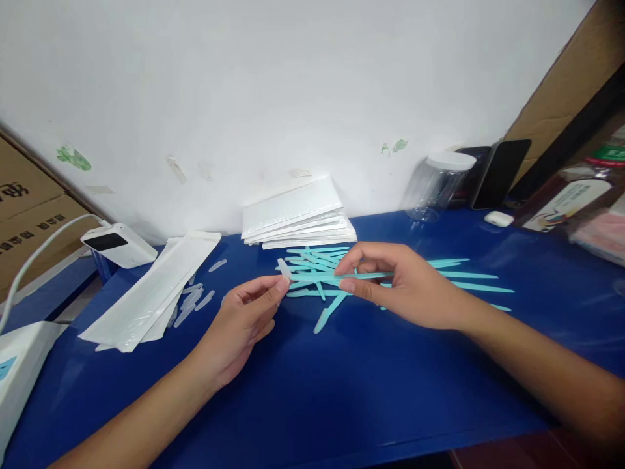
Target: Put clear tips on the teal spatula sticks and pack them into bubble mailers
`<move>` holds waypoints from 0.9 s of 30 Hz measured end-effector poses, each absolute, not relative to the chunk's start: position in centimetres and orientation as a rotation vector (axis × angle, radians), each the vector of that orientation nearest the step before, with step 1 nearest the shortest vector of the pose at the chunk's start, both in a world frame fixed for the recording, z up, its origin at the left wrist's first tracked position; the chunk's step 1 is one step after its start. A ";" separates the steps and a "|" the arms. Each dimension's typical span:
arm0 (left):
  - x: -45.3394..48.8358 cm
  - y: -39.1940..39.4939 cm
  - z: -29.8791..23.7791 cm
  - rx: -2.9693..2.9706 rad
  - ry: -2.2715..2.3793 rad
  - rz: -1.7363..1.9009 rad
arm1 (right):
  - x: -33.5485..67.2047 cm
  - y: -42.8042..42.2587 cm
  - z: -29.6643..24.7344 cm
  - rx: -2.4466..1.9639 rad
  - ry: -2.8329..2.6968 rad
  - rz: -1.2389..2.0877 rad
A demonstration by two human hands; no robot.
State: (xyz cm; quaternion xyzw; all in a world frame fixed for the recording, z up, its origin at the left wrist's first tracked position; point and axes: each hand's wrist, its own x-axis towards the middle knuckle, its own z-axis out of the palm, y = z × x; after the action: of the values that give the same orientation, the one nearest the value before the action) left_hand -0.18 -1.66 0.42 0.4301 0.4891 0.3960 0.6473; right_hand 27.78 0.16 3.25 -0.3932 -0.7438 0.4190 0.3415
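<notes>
Between the thumb and index finger of my left hand is a small translucent blade cap, pointing up and away. My right hand pinches a slim turquoise eyebrow razor by its middle, held level above the others. The razor's left end comes close to the left fingertips; whether it touches the cap I cannot tell. Under and behind both hands lies a loose pile of turquoise razors, partly hidden by the right hand. Several loose translucent caps are scattered on the table left of my left hand.
White padded envelopes are stacked against the wall, and more envelopes lie at the left. A white device with a cable sits behind those. On the right stand a clear jar, a phone and a bottle on the blue table.
</notes>
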 end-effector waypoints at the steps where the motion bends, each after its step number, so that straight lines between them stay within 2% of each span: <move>1: -0.2 -1.7 0.4 0.978 1.108 0.898 | 27.8 0.1 3.3 -1.013 -1.939 1.069; 14: 0.4 -1.9 0.3 1.220 1.156 0.872 | 26.9 -0.6 2.6 -1.022 -2.029 0.902; 21: -0.1 -1.6 0.7 1.761 1.283 0.823 | 27.3 -0.5 2.7 -1.016 -2.005 0.946; 27: -0.9 -1.8 0.5 1.977 1.090 0.713 | 27.4 -0.2 2.9 -0.963 -2.014 1.001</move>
State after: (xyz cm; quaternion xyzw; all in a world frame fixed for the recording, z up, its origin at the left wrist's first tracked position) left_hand -0.87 -1.77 0.48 0.7734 0.4264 0.2789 0.3772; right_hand 27.45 -0.16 2.91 -0.3701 -0.7740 0.3846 0.3406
